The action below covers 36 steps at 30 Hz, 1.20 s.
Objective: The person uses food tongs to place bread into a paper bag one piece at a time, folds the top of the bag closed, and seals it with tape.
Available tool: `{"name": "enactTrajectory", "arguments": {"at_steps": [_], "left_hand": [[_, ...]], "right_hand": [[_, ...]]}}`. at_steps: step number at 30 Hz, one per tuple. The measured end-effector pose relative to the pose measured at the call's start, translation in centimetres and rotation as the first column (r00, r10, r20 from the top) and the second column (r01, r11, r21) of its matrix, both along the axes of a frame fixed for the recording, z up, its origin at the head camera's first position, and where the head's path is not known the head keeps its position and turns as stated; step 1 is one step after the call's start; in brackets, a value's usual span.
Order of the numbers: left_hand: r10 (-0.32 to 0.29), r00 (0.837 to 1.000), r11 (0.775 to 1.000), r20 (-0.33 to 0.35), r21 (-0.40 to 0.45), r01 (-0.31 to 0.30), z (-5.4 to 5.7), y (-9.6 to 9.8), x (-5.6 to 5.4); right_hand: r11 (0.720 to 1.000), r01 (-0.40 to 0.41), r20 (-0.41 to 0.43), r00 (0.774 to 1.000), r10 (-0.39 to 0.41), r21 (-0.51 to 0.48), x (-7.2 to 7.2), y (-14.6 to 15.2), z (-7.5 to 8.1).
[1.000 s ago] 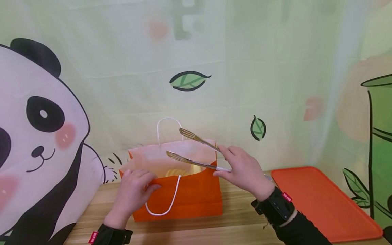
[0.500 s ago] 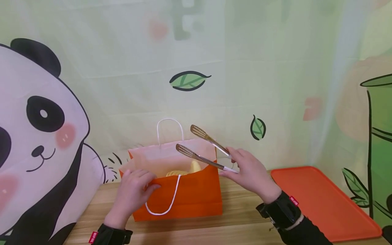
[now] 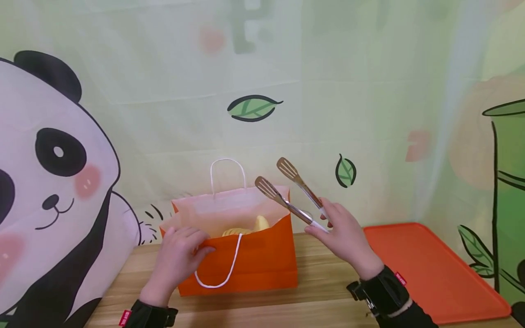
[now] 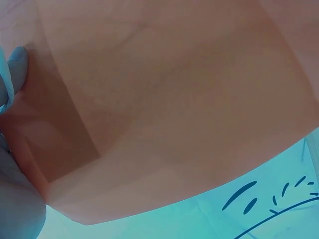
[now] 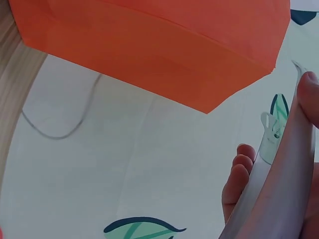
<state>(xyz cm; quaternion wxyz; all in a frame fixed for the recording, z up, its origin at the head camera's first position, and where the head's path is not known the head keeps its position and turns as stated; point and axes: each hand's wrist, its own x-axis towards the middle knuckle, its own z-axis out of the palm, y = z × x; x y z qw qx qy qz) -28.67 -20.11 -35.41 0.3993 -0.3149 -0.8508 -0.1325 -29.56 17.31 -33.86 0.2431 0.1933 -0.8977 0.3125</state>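
Note:
An orange paper bag [image 3: 254, 264] with white cord handles stands upright on the table, its mouth spread wide. My left hand [image 3: 178, 259] grips the bag's near rim at the left, thumb outside; the left wrist view shows a fingertip [image 4: 19, 64] against the paper. Inside the bag, a ridged golden piece [image 3: 237, 232] and a smooth pale-yellow piece [image 3: 261, 223], both like bread, show over the rim. My right hand [image 3: 342, 234] holds metal food tongs [image 3: 293, 207] with slotted tips at the bag's right upper corner. The tong arms are spread with nothing between them.
A flat orange-red tray [image 3: 434, 273] lies on the wooden table [image 3: 324, 291] to the right, behind my right wrist. Close behind the bag hangs a printed backdrop cloth [image 3: 164, 114] with a panda and leaves.
My right hand has drawn the tongs rightward, away from over the bag's mouth, tilting their tips upward. The pale-yellow piece shows more clearly. My left hand and the bag have stayed put.

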Motion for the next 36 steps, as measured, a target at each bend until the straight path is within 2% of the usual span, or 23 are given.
{"name": "enactTrajectory", "arguments": {"at_steps": [9, 25, 36], "left_hand": [[0.004, 1.000, 1.000, 0.009, 0.002, -0.004, 0.0, 0.1, 0.0], [0.010, 1.000, 1.000, 0.007, 0.005, -0.010, 0.0, 0.0, 0.1], [0.011, 1.000, 1.000, 0.011, 0.002, -0.011, -0.1, -0.1, 0.0]], "right_hand": [[0.994, 0.076, 0.073, 0.995, -0.071, -0.078, -0.2, 0.9, -1.4], [0.980, 0.180, 0.111, 0.979, -0.171, -0.084, -0.4, 2.9, -4.3], [0.973, 0.231, 0.248, 0.941, -0.228, 0.019, -1.0, 4.6, -7.4]]}}
